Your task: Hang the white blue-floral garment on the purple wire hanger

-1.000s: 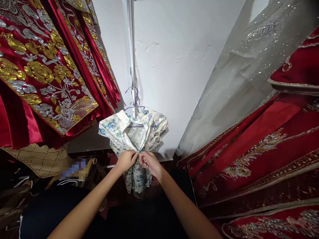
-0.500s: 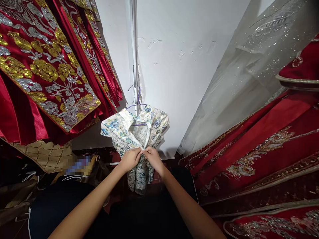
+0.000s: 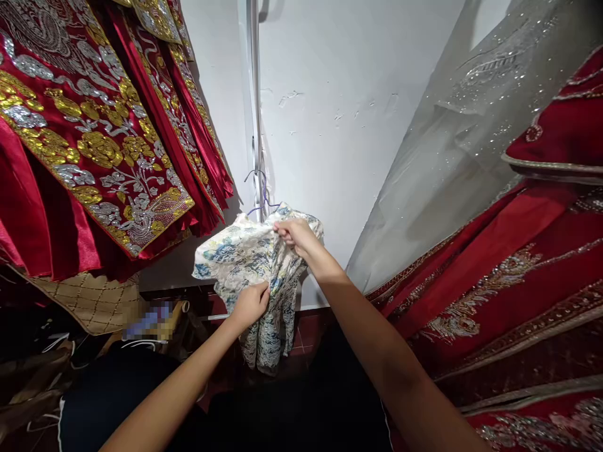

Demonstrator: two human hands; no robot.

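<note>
A small cream dress with blue and yellow flowers [image 3: 235, 254] hangs on a purple wire hanger [image 3: 260, 196] from a metal pole [image 3: 257, 107] against the white wall. My left hand [image 3: 249, 303] is closed, pinching the dress front at waist height. My right hand [image 3: 294, 235] is closed on the cloth higher up, near the collar and right shoulder. The front flap lies drawn across the chest.
Red robes with gold and silver embroidery [image 3: 94, 144] hang at the upper left. A grey sequinned veil [image 3: 452, 138] and more red embroidered garments [image 3: 509, 282] fill the right. A quilted tan cloth [image 3: 85, 301] and dark clutter lie at the lower left.
My right hand has risen from the waist of the dress to its collar, pulling the front flap closed. My left hand has stayed at the waist, still pinching the cloth.
</note>
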